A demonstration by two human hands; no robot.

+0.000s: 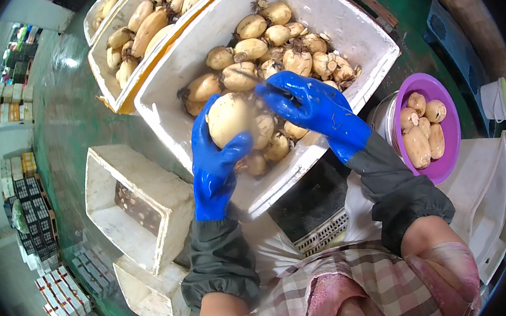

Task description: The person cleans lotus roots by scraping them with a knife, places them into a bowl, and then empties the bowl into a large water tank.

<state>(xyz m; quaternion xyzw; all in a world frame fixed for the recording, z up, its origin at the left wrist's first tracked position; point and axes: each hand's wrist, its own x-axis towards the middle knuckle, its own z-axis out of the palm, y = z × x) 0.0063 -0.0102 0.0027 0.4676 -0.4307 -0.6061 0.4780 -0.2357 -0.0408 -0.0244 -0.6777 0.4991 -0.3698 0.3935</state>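
Note:
My left hand [217, 161], in a blue rubber glove, grips a pale, rounded lotus root segment [230, 119] above the near side of a white foam box [163, 116]. To its right, my right hand [311, 103] wears a matching glove, its fingers curled. A thin, dark, blade-like tool [246, 75] juts leftward from those fingers, blurred; most of it is hidden in the fist. Below both hands, several lotus root segments [250, 49] lie in the box, some with dark, hairy root ends.
Behind stands another foam box [106, 80] of lotus roots. A purple basin [454, 140] at right holds several trimmed segments [416, 147]. Foam boxes [140, 208] lie on their sides at left. A black crate [315, 197] sits between my legs. Stacked cartons [62, 294] stand farther left.

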